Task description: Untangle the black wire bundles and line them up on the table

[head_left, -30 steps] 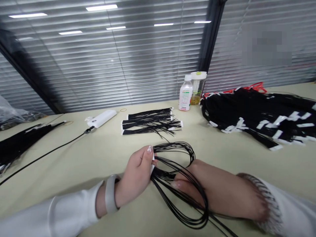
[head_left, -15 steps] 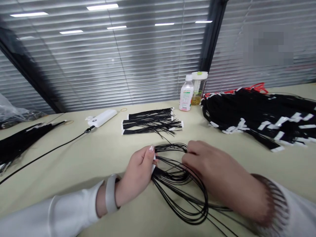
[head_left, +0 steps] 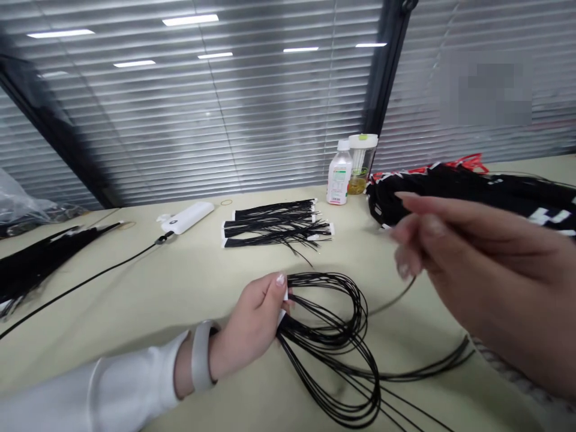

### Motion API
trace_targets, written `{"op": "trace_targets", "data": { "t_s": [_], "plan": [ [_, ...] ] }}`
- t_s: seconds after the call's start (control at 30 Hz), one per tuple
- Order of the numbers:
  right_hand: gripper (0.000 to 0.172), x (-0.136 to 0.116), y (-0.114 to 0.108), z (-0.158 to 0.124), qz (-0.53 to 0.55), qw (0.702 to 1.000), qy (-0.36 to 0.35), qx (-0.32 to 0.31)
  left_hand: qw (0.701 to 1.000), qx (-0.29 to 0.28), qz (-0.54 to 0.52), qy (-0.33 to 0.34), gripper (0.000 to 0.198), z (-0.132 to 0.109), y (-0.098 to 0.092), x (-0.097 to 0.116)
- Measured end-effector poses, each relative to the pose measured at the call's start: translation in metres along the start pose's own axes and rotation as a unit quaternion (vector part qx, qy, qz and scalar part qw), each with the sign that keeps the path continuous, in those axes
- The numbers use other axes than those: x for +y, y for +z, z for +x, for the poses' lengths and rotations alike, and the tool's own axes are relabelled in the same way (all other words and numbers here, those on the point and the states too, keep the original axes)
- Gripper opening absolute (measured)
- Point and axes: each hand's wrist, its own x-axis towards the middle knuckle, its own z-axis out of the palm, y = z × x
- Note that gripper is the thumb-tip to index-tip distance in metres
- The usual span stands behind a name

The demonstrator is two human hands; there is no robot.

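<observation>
My left hand (head_left: pixel 258 309) is closed round the end of a looped bundle of thin black wires (head_left: pixel 333 336), thumb on top. White connectors or tape ends (head_left: pixel 281 316) show at its fingers. The loops spread to the right over the table, with loose tails at the lower right. Raised at the right, closer to the camera, my right hand (head_left: pixel 477 264) pinches a single dark wire (head_left: pixel 396 298), which runs down and left to the bundle. Blur softens its fingertips. Beyond the bundle lie several short black wire bundles (head_left: pixel 274 225) with white ends.
A white bottle (head_left: pixel 339 174) and a lidded clear cup (head_left: pixel 362 162) stand at the back. Behind my right hand is a large black wire pile (head_left: pixel 477 189). At left lie a white device (head_left: pixel 186 217) with a cable and more black wires (head_left: pixel 40 261) on the table (head_left: pixel 180 282).
My right hand has left the loops and moved up, right and towards the camera, drawing one wire out. My left hand keeps its grip almost in place.
</observation>
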Motion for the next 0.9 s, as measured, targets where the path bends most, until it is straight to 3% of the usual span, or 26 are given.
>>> {"op": "trace_targets", "data": {
  "t_s": [0.1, 0.17, 0.23, 0.5, 0.9],
  "plan": [
    [0.05, 0.011, 0.011, -0.007, -0.002, 0.984, 0.034, -0.177, 1.0, 0.004, -0.01, -0.002, 0.044, -0.001, 0.001, 0.0],
    [0.031, 0.015, 0.019, -0.013, -0.072, 0.964, 0.04, -0.253, 1.0, 0.004, -0.01, 0.004, 0.044, -0.001, 0.001, 0.0],
    [0.014, 0.016, 0.026, -0.017, -0.155, 0.945, 0.026, -0.287, 1.0, 0.003, -0.001, 0.015, 0.043, -0.001, 0.0, 0.0],
    [0.026, 0.015, 0.033, -0.022, -0.261, 0.918, 0.017, -0.299, 0.998, -0.025, 0.008, 0.056, 0.041, -0.004, 0.0, -0.001],
    [0.026, 0.015, 0.034, -0.023, -0.277, 0.902, 0.047, -0.327, 0.995, -0.04, 0.017, 0.09, 0.042, -0.005, 0.001, -0.001]
  ]
}}
